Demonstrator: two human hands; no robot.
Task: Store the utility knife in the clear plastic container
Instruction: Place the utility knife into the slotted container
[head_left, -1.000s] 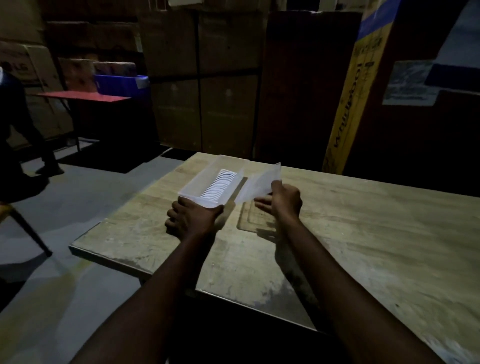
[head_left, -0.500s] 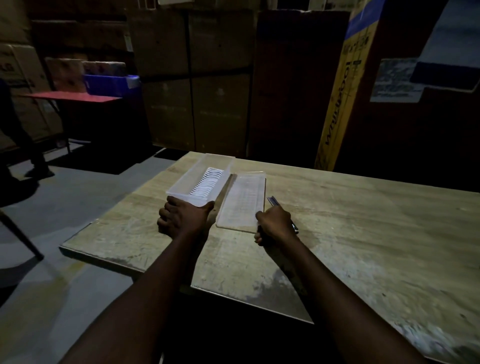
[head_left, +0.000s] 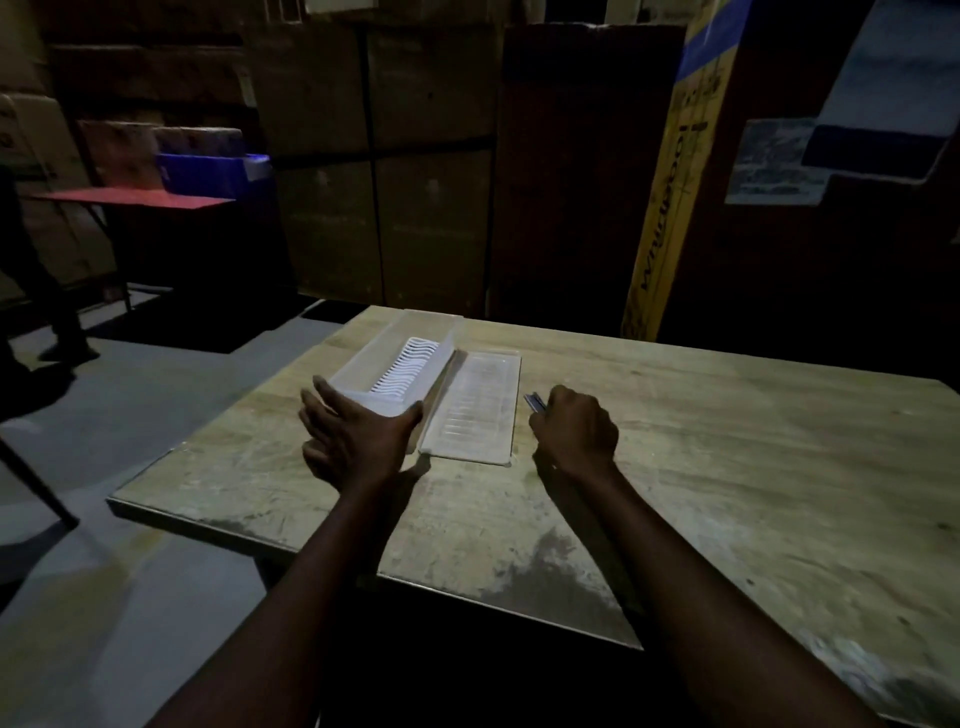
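The utility knife (head_left: 535, 402) was seen gripped in the closed right hand (head_left: 574, 431), low over the wooden table (head_left: 727, 467), just right of the lid (head_left: 475, 410). Only a short metallic end was shown, poking out of the fist toward the far left; the long axis appeared to run from near right to far left, though most of the body was hidden by the fingers. The clear plastic container (head_left: 400, 364) was set open on the table's far-left part, its long side running near to far, a white ribbed insert seen inside. Its near end was braced by the left hand (head_left: 358, 441), fingers spread and open against the wall. The lid was laid flat, touching the container's right side.
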